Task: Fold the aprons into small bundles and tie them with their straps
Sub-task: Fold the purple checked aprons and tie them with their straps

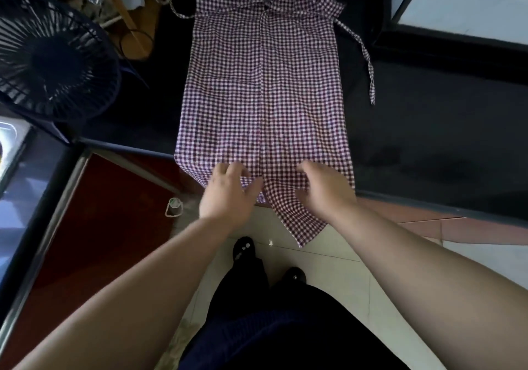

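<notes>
A purple-and-white checked apron [263, 84] lies lengthwise on a black counter [428, 129], its two sides folded inward to a seam down the middle. Its near end hangs over the counter's front edge. One strap [367, 61] trails off the right side; another strap [178, 4] loops at the far left. My left hand [228, 192] rests on the near end left of the seam, fingers bent onto the cloth. My right hand [323, 189] lies on the near end right of the seam, fingers curled into the fabric.
A dark blue fan [54, 58] stands at the left of the counter. A white-topped unit [471, 1] sits at the far right. A dark red cabinet [94, 221] is below left, with a small white bottle [173, 207] on the tiled floor.
</notes>
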`<state>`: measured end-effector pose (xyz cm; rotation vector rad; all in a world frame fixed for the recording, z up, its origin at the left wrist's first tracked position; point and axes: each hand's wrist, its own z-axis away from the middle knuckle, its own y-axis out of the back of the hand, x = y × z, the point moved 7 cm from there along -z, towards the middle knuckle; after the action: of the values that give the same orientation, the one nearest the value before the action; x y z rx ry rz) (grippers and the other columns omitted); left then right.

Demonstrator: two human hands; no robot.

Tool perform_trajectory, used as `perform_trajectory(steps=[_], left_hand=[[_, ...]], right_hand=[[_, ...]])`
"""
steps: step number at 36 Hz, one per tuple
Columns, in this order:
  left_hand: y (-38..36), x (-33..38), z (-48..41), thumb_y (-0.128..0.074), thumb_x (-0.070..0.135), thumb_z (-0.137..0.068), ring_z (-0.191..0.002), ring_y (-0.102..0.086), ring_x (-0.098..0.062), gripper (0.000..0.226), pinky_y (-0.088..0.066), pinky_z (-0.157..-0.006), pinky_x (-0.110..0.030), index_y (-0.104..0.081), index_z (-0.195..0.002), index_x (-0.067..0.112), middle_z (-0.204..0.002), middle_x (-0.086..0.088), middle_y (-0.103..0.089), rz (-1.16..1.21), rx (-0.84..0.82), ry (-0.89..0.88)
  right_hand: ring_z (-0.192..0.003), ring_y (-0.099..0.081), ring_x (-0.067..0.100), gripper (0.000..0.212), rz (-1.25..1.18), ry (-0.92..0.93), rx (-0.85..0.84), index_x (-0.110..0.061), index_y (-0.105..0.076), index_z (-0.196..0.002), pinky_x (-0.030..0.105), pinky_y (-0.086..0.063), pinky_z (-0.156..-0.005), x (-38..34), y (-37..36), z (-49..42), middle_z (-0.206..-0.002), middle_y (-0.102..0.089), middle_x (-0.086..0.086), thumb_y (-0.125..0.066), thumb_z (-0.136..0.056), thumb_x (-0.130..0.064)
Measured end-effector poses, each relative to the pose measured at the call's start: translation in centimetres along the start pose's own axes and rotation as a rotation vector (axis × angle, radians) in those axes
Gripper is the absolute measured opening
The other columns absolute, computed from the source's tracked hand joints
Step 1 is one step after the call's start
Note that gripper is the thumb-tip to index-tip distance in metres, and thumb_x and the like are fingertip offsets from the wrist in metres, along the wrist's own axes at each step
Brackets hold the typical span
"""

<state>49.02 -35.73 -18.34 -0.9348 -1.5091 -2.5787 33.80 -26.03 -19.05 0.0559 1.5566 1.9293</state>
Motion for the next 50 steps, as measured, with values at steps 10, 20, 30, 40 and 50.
perform_trajectory(steps=[10, 20, 30, 40, 50], left_hand=[[-8.3, 0.3, 0.8, -0.06, 0.021, -0.091, -0.084, -0.062, -0.012, 0.009, -0.052, -0.072, -0.022, -0.059, -0.083, 0.026, -0.094, 0.005, -0.064, 0.611, -0.3, 0.278], [-8.0, -1.4, 2.8, -0.042, 0.02, -0.099, -0.106, -0.061, -0.023, 0.026, -0.05, -0.096, -0.046, -0.059, -0.119, 0.018, -0.114, -0.002, -0.065, 0.665, -0.225, 0.315], [-5.0, -1.9, 3.9, -0.057, 0.027, -0.09, -0.123, -0.042, -0.034, 0.049, -0.038, -0.102, -0.053, -0.037, -0.132, 0.014, -0.135, -0.014, -0.04, 0.026, 0.01, 0.341], [-1.5, -1.4, 4.1, -0.057, 0.03, -0.091, -0.111, -0.055, -0.026, 0.04, -0.04, -0.079, -0.028, -0.056, -0.129, 0.02, -0.131, -0.008, -0.052, 0.034, 0.032, 0.189], [4.9, -0.7, -0.9, -0.051, 0.027, -0.095, -0.092, -0.056, -0.015, 0.034, -0.04, -0.073, -0.027, -0.059, -0.128, 0.024, -0.133, -0.002, -0.055, 0.042, 0.135, 0.068]], right_hand=[[-0.079, -0.058, 0.02, 0.01, -0.285, -0.403, 0.113, -0.018, -0.056, -0.082, 0.026, -0.039, -0.058, 6.0, 0.9, 4.9, -0.077, -0.059, -0.006, -0.056, -0.09, -0.023], [-0.129, -0.045, 0.024, 0.054, -0.745, -0.554, -0.16, -0.025, -0.045, -0.139, 0.036, -0.039, -0.103, 8.4, -4.3, 5.0, -0.146, -0.044, 0.0, -0.059, -0.091, -0.043], [-0.095, -0.058, 0.021, 0.038, -0.412, -0.462, -0.066, -0.013, -0.059, -0.104, 0.03, -0.04, -0.068, 8.1, -1.4, 6.5, -0.104, -0.063, 0.0, -0.052, -0.091, -0.048], [-0.11, -0.056, 0.025, 0.04, -0.334, -0.329, 0.136, -0.015, -0.046, -0.132, 0.028, -0.04, -0.075, 5.9, 4.8, 4.0, -0.126, -0.056, 0.005, -0.05, -0.096, -0.031], [-0.116, -0.053, 0.023, 0.048, -0.308, -0.15, 0.072, -0.017, -0.041, -0.14, 0.034, -0.046, -0.09, 0.4, 7.0, -2.3, -0.139, -0.045, 0.004, -0.049, -0.096, -0.034]])
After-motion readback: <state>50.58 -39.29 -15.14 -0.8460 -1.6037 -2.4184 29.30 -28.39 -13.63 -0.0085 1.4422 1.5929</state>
